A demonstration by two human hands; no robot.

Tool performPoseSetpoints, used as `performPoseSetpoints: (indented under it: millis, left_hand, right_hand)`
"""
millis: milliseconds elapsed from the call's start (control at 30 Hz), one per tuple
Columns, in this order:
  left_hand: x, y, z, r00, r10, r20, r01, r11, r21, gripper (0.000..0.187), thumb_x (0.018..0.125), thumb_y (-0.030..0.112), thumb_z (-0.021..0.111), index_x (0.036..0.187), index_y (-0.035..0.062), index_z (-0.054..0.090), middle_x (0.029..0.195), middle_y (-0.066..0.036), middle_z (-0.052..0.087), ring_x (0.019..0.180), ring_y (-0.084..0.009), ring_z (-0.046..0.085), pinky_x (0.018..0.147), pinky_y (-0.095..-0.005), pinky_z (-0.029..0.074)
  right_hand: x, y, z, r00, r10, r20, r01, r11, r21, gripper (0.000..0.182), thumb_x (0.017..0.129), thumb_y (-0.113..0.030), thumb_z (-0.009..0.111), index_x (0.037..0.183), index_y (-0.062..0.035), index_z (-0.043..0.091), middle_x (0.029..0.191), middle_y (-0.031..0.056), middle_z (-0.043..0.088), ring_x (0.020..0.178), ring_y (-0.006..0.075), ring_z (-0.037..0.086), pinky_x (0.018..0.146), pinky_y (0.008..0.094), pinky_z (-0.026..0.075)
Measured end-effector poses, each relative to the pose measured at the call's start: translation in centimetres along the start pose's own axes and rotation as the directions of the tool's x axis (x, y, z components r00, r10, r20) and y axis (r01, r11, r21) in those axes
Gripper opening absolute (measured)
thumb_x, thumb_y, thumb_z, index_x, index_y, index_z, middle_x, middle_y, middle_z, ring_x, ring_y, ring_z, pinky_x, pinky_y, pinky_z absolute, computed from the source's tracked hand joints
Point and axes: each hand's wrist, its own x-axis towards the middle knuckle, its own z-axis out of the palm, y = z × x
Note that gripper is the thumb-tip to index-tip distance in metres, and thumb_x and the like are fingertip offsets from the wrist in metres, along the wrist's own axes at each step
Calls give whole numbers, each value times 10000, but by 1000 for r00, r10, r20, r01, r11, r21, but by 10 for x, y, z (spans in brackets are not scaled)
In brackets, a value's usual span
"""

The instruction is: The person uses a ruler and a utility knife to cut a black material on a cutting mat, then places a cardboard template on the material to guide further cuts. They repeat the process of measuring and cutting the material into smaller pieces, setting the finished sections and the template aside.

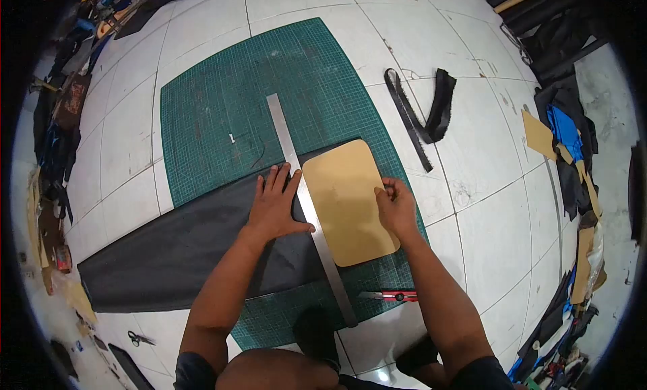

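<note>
Pressing metal ruler [325, 252] with spread left hand [271, 211]; pinching tan board [347, 201] by edge with right hand [399, 211]. Between hands: likely light, stiff, best held by edges. Under left hand: black cloth [168, 248], probably limp.

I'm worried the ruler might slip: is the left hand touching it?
Touching. The head view shows the left hand with its thumb tip lying on the metal ruler.

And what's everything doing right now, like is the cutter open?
Left hand: spread, pressing the ruler.
Right hand: curled at the card's edge.
Ruler: flat across the cloth.
Card: flat.
Cloth: spread out.
Mat: flat on the floor.
Cutter: blade out.
Strip: bent.
Scissors: too small to tell.
</note>
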Motion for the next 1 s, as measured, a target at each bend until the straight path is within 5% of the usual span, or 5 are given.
performPoseSetpoints:
  millis: [367,667,800,900,1000]
  left_hand:
    - [-1,2,-10,999,34,19,-33,999,-27,1241,552,644,875,1578,205,331,1636,-243,190,1523,-452,155,1199,-644,173]
    - [-1,4,-10,999,30,20,-29,998,-49,1272,542,640,888,1578,164,324,1642,-239,164,1532,-448,115,1220,-619,137]
    - [-4,-1,-3,999,40,18,-39,999,-35,1276,548,631,883,1584,160,307,1642,-241,165,1537,-436,110,1225,-613,126]
    - [-3,1,-3,999,27,30,-27,1000,-9,1280,556,624,882,1590,156,291,1640,-244,171,1538,-432,114,1227,-608,123]
    - [-3,0,0,999,31,-9,-31,999,-29,1277,552,612,887,1586,147,299,1634,-251,190,1530,-442,141,1224,-610,129]
  right_hand:
    - [-5,-3,0,982,-183,-36,171,961,-218,319,854,-137,764,1138,-6,704,886,146,656,821,258,634,741,383,513]
    - [-4,3,11,991,-50,-121,33,990,-135,265,879,-110,733,1115,6,706,906,180,660,842,316,648,763,408,516]
    - [-4,-17,1,993,80,-83,-82,996,-21,226,889,-118,724,1075,11,724,909,193,689,788,302,666,721,394,531]
    - [-3,-6,6,993,14,-119,-27,994,-108,260,901,-175,738,1086,7,718,816,76,678,697,149,609,665,311,508]
    - [-1,1,10,995,-13,-100,1,993,-118,253,885,-148,747,1093,-6,727,880,137,670,782,241,646,721,367,523]
